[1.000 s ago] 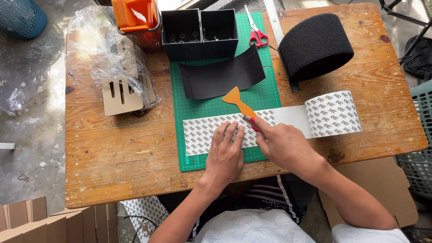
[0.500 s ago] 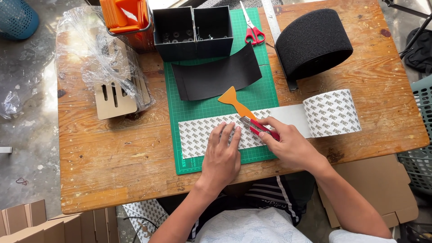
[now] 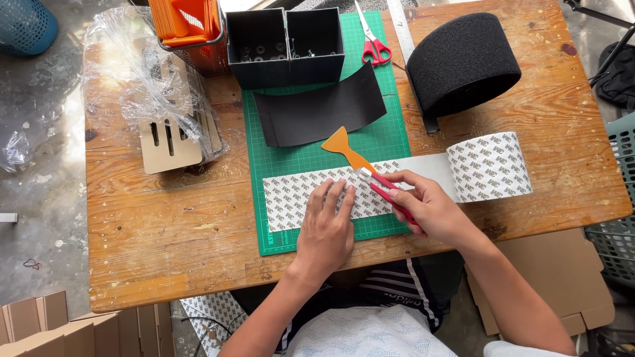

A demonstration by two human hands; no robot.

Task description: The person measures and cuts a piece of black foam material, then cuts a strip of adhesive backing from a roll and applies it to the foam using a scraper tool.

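White printed tape strip [image 3: 311,195] lies flat across the green cutting mat [image 3: 390,142], its long axis running left to right, and on the right it runs on into the tape roll [image 3: 489,166] sitting on the wooden table [image 3: 165,244]. Your left hand [image 3: 325,228] is pressed palm down on the strip, fingers spread and flat, holding nothing, just pinning the tape to the mat. Just to its right, your right hand [image 3: 426,210] is closed around a red utility knife [image 3: 387,194], the blade end pointing up and left and meeting the strip near its upper edge, almost touching your left fingertips. So the knife crosses the strip's long axis at a slant, between your pinning hand and the roll. Your right wrist angles in from the lower right, forearm over the table edge. An orange scraper [image 3: 345,147] lies just above the knife tip, with the black curved sheet [image 3: 321,112] beyond it.
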